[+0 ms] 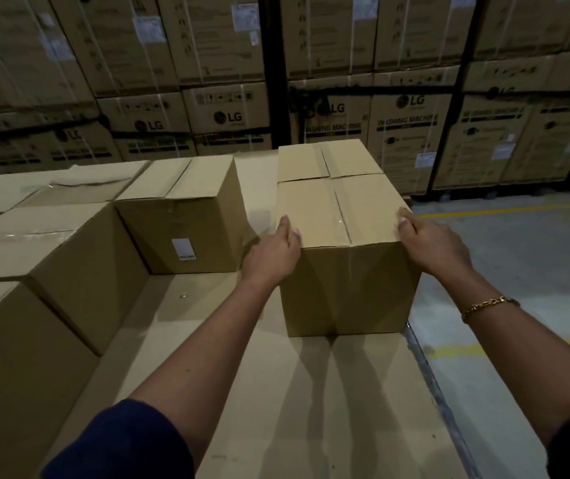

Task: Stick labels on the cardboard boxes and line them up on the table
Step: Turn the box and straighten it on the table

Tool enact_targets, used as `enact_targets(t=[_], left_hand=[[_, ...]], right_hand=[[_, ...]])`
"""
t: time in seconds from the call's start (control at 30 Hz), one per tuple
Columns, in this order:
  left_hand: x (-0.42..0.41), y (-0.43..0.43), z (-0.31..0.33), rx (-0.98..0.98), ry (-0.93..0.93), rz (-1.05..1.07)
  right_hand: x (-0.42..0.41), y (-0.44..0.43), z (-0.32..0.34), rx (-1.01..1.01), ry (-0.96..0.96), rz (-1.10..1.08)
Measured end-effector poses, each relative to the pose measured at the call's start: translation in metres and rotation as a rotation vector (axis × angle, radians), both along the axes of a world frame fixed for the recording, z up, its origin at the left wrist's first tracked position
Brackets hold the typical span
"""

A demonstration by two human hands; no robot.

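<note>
Left hand [273, 252] and right hand [432, 245] press a taped box [342, 216] — labelled box [187, 216] leftward.

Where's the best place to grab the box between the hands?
Its two side faces near the top, one hand from each side, probably: the box is wide, taped shut, without handles. The left hand and right hand press there.

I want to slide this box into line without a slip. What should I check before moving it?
1. Left hand presses the held box's left side: ok.
2. Right hand on its right top edge: ok.
3. Tape across its top: ok.
4. Label on its near face: not ok, none visible.
5. Margin from the table's right edge: not ok, box sits close to it.
6. Bare table toward the labelled box: ok.
</note>
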State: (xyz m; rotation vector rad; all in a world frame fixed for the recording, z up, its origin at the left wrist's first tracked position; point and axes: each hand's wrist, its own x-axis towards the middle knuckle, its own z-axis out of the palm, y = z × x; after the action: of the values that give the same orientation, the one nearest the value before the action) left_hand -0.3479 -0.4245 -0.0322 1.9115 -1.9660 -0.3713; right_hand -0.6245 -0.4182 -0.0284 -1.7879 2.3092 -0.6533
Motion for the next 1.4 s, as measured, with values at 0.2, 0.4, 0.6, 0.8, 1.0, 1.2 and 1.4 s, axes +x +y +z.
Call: enact_targets(t=[0.2, 0.4, 0.6, 0.8, 1.0, 1.2, 1.4], left_hand=[[0.002, -0.004, 0.000, 0.024, 0.065, -0.026], [0.013, 0.006, 0.013, 0.151, 0.244, -0.089], [0.073, 0.048, 0.000, 0.207, 0.174, -0.188], [0.188, 0.059, -0.015, 0.164, 0.107, -0.055], [0.267, 0.026, -0.006, 0.052, 0.085, 0.022], [0.299, -0.028, -0.003, -0.038, 0.110, 0.047], [0.311, -0.071, 0.005, -0.050, 0.165, 0.120]], right_hand=[[0.001, -0.001, -0.001, 0.008, -0.022, -0.029], [0.005, 0.010, 0.013, 0.065, -0.003, 0.002], [0.013, 0.011, 0.029, 0.085, 0.105, 0.017], [0.118, 0.015, 0.055, -0.202, 0.106, 0.143], [0.261, 0.005, 0.053, -0.150, 0.047, 0.414], [0.342, -0.048, 0.030, 0.070, -0.005, 0.466], [0.381, -0.132, 0.022, 0.085, -0.059, 0.397]])
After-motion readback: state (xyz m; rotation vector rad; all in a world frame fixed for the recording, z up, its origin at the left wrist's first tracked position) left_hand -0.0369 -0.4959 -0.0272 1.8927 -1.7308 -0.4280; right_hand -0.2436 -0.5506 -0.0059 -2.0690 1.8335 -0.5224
